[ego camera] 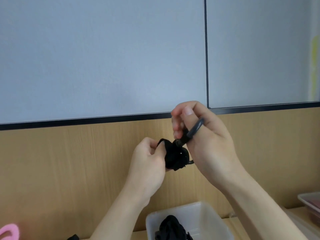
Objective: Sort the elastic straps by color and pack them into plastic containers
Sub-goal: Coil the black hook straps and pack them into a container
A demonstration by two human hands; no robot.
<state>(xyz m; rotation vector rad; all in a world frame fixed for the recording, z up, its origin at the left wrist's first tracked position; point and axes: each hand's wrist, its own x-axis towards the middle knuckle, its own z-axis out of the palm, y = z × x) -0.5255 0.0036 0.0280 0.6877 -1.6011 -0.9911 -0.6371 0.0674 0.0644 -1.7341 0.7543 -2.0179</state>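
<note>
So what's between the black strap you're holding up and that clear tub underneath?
Nothing. In the head view, the black strap, gripped by the left hand and right hand, sits above the clear tub with bare air between.

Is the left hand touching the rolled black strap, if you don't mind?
Touching: the head view shows the left hand pinching the black strap.

Grey wall panels [103,58], black trim [86,121], wooden backboard [69,161]

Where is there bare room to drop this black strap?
Inside the clear container, behind its black straps. Table strip between it and the right container is narrow, crossed by the right forearm. Pink strap crowds the lower left.
</note>
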